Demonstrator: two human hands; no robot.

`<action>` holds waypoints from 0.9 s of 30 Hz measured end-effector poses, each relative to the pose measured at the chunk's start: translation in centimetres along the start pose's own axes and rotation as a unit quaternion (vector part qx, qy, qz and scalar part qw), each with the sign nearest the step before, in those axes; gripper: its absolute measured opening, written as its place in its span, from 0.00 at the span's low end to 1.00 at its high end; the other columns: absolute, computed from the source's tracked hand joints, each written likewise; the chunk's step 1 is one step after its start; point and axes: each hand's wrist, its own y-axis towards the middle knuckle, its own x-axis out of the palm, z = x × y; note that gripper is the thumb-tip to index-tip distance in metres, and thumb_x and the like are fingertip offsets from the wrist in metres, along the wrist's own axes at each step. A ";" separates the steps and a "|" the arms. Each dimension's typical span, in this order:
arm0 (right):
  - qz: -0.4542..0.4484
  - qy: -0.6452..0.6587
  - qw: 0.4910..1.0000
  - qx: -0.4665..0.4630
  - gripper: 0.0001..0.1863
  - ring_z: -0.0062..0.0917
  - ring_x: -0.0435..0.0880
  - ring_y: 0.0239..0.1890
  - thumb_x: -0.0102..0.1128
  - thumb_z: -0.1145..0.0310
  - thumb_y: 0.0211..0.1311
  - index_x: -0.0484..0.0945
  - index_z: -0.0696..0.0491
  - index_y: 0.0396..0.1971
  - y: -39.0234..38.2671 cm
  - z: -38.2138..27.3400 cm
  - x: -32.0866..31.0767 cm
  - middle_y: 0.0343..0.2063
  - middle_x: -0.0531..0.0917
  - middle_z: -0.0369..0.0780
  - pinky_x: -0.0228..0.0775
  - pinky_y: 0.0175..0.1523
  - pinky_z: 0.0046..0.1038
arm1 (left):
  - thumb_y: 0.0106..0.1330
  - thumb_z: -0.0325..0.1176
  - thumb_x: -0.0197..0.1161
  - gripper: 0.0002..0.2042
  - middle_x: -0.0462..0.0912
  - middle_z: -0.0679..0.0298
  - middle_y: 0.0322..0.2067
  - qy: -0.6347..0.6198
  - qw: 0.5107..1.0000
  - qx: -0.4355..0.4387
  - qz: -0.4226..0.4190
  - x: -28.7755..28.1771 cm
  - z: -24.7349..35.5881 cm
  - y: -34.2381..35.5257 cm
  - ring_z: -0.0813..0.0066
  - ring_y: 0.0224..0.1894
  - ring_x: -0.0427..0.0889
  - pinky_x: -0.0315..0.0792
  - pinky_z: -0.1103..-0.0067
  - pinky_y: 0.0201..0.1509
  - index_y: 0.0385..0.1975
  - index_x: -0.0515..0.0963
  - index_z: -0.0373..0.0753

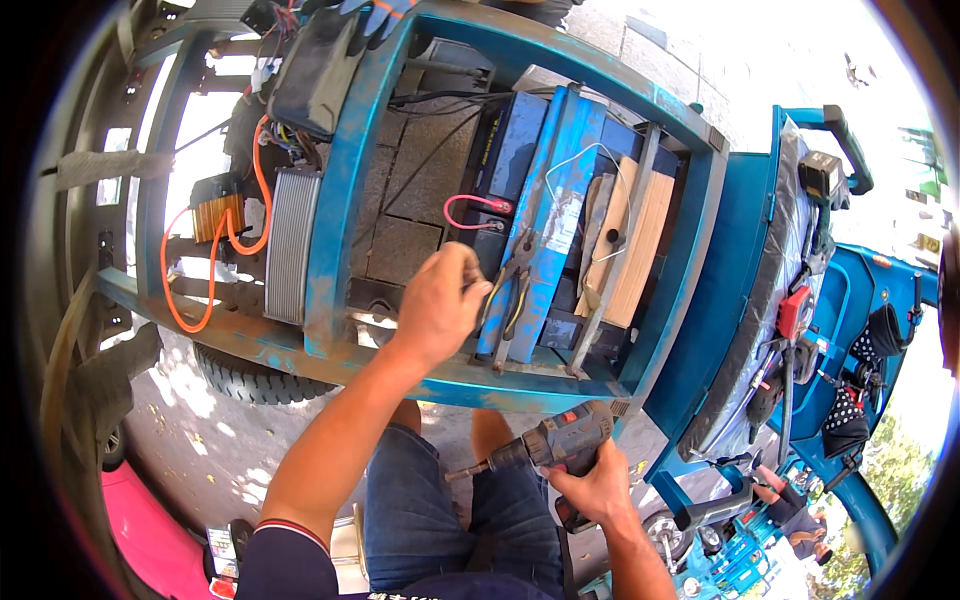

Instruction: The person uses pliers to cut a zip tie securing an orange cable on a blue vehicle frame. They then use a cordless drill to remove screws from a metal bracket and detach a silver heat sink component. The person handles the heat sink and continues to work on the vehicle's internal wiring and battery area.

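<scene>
Fingers of the left hand point(440, 305) curl into a loose pinch at mid-frame, tips at the edge of the blue metal bar point(545, 215) where a pair of pliers point(515, 285) lies; whether they hold anything small cannot be told. Lower right of centre, the right hand point(598, 490) is clenched around the grip of a cordless drill point(550, 445), its bit pointing left above the person's blue jeans point(420, 510). Both hands work at a worn blue steel frame point(345, 190) filling the upper half of the frame. Inside it sit dark batteries point(500, 150) under the bar, a red wire point(470, 210) looped beside them, and a pale wooden block point(640, 245) to the right. An orange cable point(215, 265) and a ribbed silver box point(290, 245) hang at the upper left, over a tyre point(245, 375) on the pavement. A tilted blue seat panel point(745, 290) stands at the right.
</scene>
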 end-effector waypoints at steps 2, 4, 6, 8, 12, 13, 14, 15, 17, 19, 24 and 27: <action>0.004 0.012 1.000 0.008 0.35 0.37 0.90 0.32 0.79 0.64 0.45 0.74 0.61 0.53 -0.3 2.0 -0.5 0.32 0.89 0.47 0.81 0.42 0.34 | 0.64 0.24 0.67 0.11 0.81 0.54 0.37 -0.015 0.998 0.038 -0.044 3.4 1.0 2.5 0.57 0.42 0.84 0.77 0.66 0.49 0.42 0.72 0.34; 0.020 0.019 1.000 -0.009 0.37 0.41 0.91 0.39 0.81 0.61 0.43 0.75 0.62 0.53 -0.5 4.9 -0.8 0.35 0.89 0.49 0.81 0.47 0.36 | 0.64 0.21 0.66 0.11 0.81 0.54 0.36 0.018 0.995 0.091 -0.037 6.7 0.8 5.1 0.55 0.44 0.84 0.76 0.64 0.49 0.42 0.72 0.34; 0.022 0.037 0.999 0.027 0.35 0.34 0.90 0.39 0.82 0.65 0.41 0.76 0.62 0.50 -1.0 6.1 -1.5 0.37 0.89 0.47 0.81 0.48 0.34 | 0.62 0.21 0.67 0.11 0.81 0.55 0.37 0.065 0.990 0.118 -0.044 8.9 0.8 6.5 0.55 0.44 0.82 0.75 0.63 0.49 0.42 0.73 0.35; 0.023 0.061 0.997 0.043 0.34 0.31 0.89 0.39 0.83 0.67 0.40 0.77 0.62 0.49 -1.2 7.2 -2.1 0.37 0.89 0.46 0.80 0.48 0.33 | 0.61 0.21 0.68 0.12 0.82 0.55 0.37 0.120 0.978 0.159 -0.064 10.9 0.2 7.6 0.54 0.46 0.81 0.74 0.63 0.50 0.41 0.74 0.36; 0.027 0.089 0.994 0.066 0.35 0.31 0.89 0.39 0.83 0.67 0.39 0.77 0.63 0.49 -1.7 10.2 -2.9 0.36 0.89 0.46 0.80 0.47 0.33 | 0.55 0.22 0.68 0.11 0.82 0.58 0.35 0.294 0.927 0.229 -0.051 12.8 -1.0 8.9 0.56 0.46 0.79 0.71 0.64 0.51 0.37 0.77 0.40; 0.018 0.091 0.993 0.068 0.35 0.31 0.89 0.38 0.83 0.67 0.38 0.77 0.63 0.50 -1.6 11.0 -2.8 0.36 0.89 0.46 0.80 0.47 0.33 | 0.54 0.24 0.66 0.10 0.82 0.59 0.34 0.335 0.903 0.265 -0.055 13.0 -1.7 9.0 0.57 0.45 0.79 0.71 0.63 0.51 0.36 0.78 0.40; 0.033 0.101 0.993 0.059 0.35 0.36 0.89 0.41 0.83 0.63 0.40 0.77 0.62 0.49 -1.8 11.7 -2.7 0.37 0.88 0.49 0.80 0.49 0.35 | 0.54 0.26 0.65 0.09 0.82 0.60 0.33 0.385 0.873 0.294 -0.057 12.9 -2.7 9.3 0.57 0.45 0.79 0.71 0.63 0.51 0.35 0.78 0.40; 0.065 0.176 0.982 0.026 0.33 0.31 0.89 0.38 0.83 0.66 0.39 0.78 0.60 0.47 -1.8 13.6 -2.1 0.35 0.88 0.46 0.81 0.46 0.34 | 0.54 0.30 0.62 0.07 0.83 0.60 0.31 0.409 0.855 0.310 -0.068 13.9 -2.6 9.2 0.59 0.46 0.80 0.72 0.63 0.53 0.33 0.78 0.41; 0.032 0.251 0.965 0.071 0.32 0.20 0.81 0.32 0.77 0.78 0.43 0.75 0.61 0.52 -2.1 13.5 -3.0 0.34 0.83 0.37 0.77 0.40 0.25 | 0.57 0.30 0.60 0.04 0.84 0.60 0.33 0.412 0.846 0.331 -0.073 15.2 -2.6 8.8 0.60 0.47 0.81 0.71 0.65 0.56 0.31 0.79 0.41; 0.043 0.251 0.964 0.074 0.33 0.20 0.80 0.32 0.77 0.78 0.42 0.74 0.60 0.52 -1.7 14.8 -3.4 0.34 0.82 0.36 0.76 0.41 0.25 | 0.57 0.30 0.60 0.04 0.84 0.60 0.32 0.439 0.828 0.339 -0.077 15.5 -2.0 8.3 0.61 0.47 0.80 0.70 0.66 0.56 0.30 0.79 0.39; 0.014 0.079 0.995 0.056 0.41 0.36 0.84 0.50 0.81 0.62 0.45 0.75 0.62 0.60 -0.4 10.4 -6.6 0.48 0.86 0.48 0.74 0.59 0.35 | 0.57 0.29 0.63 0.07 0.82 0.56 0.43 0.400 0.860 0.311 -0.056 11.6 -2.3 6.2 0.58 0.53 0.78 0.70 0.64 0.60 0.34 0.78 0.36; 0.039 0.066 0.997 0.024 0.35 0.29 0.82 0.46 0.78 0.69 0.46 0.75 0.61 0.57 0.8 9.7 -6.6 0.46 0.83 0.44 0.74 0.54 0.32 | 0.57 0.26 0.65 0.10 0.80 0.54 0.50 0.265 0.927 0.267 0.006 8.7 -0.7 4.3 0.54 0.58 0.77 0.69 0.61 0.64 0.38 0.78 0.35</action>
